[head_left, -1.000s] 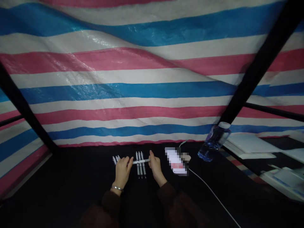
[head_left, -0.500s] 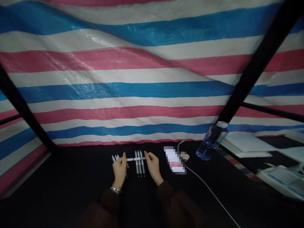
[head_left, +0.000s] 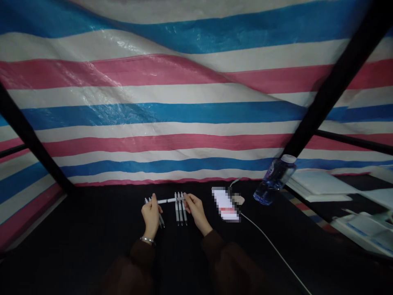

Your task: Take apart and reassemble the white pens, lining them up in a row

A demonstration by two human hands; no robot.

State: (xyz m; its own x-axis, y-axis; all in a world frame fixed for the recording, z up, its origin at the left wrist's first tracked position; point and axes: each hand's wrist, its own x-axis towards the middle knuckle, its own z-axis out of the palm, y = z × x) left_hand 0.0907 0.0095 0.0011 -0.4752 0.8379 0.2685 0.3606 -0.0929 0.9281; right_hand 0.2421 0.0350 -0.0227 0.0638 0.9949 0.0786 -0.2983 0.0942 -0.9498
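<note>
A slim white pen [head_left: 162,201] is held level between my two hands, above the dark table. My left hand [head_left: 150,217] pinches its left end, and my right hand [head_left: 196,209] pinches the right end with fingertips closed. A dark band shows near the middle of the pen; whether its parts are joined there I cannot tell. Three white and grey pens [head_left: 181,215] lie side by side below it, their tips toward me. More such pens [head_left: 161,222] lie partly hidden behind my left hand.
To the right lie a blurred-out phone-like item [head_left: 225,205] and a small pale block [head_left: 238,199] by a white cable [head_left: 270,242]. A bottle of blue liquid [head_left: 273,180] stands near a black post [head_left: 319,98]. White stacks [head_left: 322,186] sit farther right. Striped sheeting [head_left: 172,143] hangs behind.
Both hands have shifted a little to the left with the pen, the left hand more. The pen's dark band now sits farther left. The view has tilted slightly.
</note>
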